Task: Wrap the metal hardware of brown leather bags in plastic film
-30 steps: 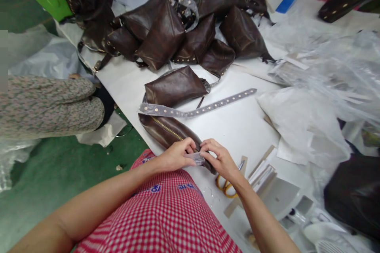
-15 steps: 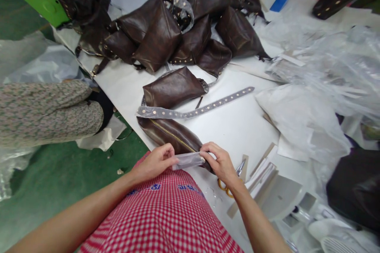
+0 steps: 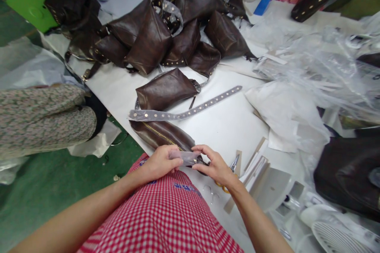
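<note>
Brown bag (image 3: 163, 135) on near edge of white tabletop (image 3: 234, 114), long axis 10-to-4 o'clock. Left hand (image 3: 164, 161) pinches clear plastic strip (image 3: 187, 158); right hand (image 3: 216, 167) at bag's 4 o'clock end, grip unclear. Bag pile (image 3: 150, 39) at 12, green floor (image 3: 97, 178) at 8.

Bag workshop: heaped brn bags (image 3: 151, 39), plastic wrap (image 3: 308, 55), scissors (image 3: 234, 163) on wht worktable (image 3: 222, 126), grn floor (image 3: 59, 189).
</note>
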Demonstrator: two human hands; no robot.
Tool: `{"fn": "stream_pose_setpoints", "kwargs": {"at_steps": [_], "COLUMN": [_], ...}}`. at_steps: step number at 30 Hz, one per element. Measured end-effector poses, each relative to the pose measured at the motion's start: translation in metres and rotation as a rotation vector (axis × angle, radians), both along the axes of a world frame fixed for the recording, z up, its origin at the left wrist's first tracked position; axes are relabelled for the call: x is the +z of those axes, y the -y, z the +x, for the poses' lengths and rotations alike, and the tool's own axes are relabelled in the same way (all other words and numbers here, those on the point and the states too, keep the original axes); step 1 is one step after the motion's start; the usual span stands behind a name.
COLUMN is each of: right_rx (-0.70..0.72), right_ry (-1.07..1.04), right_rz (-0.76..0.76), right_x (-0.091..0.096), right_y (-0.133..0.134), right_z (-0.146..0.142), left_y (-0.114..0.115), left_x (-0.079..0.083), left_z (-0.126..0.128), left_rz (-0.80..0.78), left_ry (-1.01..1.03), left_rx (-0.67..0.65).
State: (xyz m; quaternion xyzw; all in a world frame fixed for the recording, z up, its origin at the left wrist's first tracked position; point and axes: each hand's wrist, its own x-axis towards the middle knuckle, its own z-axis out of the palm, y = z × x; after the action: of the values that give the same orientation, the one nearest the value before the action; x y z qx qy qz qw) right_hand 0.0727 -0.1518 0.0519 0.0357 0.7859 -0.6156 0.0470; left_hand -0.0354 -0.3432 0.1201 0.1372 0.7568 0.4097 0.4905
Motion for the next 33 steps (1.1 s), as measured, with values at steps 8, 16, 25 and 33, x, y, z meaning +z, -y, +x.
{"fn": "stream_pose_setpoints", "kwargs": {"at_steps": [8,16,25,33], "right_rx": [-0.059,-0.171,-0.154,-0.315], "right_ry": [0.018,-0.009,-0.062,-0.098], "right_rz": [-0.166,-0.119,-0.114,-0.212], "right_x": [-0.006,-0.012,-0.014,-0.022], "right_y": [0.008,0.019,0.022,0.031], "right_z": [0.004,0.005,0.016,0.012], "left_y": [-0.004,0.005,0.01,0.01], "left_x": [0.016,0.005,0.009,0.008], "left_z": [0.0,0.0,-0.001,-0.002], "left_rz": [-0.046,-0.042,-0.022,0.072], "left_ry": [-0.313,-0.062,-0.127,-0.338], "left_rx": [-0.154,-0.026,-0.112,-0.213]}}
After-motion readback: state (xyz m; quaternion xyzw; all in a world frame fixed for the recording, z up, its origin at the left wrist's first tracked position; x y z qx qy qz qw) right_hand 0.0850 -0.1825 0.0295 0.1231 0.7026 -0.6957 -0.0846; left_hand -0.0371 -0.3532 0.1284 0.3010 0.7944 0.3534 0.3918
